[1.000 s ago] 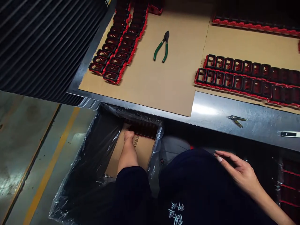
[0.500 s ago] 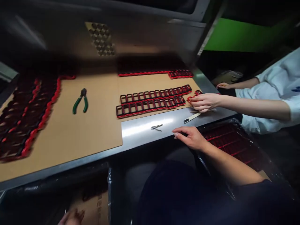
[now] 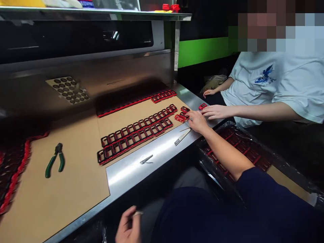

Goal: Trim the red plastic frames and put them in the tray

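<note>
Workbench [image 3: 164,150]: bears paired rows of red-and-black frames [image 3: 136,129]. Right hand [image 3: 198,122]: reaching step, by judgement; fingertips at loose frames [image 3: 180,118] beyond row ends, co-worker's hand [image 3: 215,111] just beside. Next move probably calls for careful clearance there. Right grip: cannot tell, fingers mask contact. Left hand [image 3: 129,226]: below bench edge, curled, blurred, cut off by lower border; contents, if any, unclear.

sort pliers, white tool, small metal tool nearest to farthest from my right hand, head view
1. White tool, just left of the right hand
2. Small metal tool, farther left on bare metal
3. Pliers, far left on cardboard
</note>
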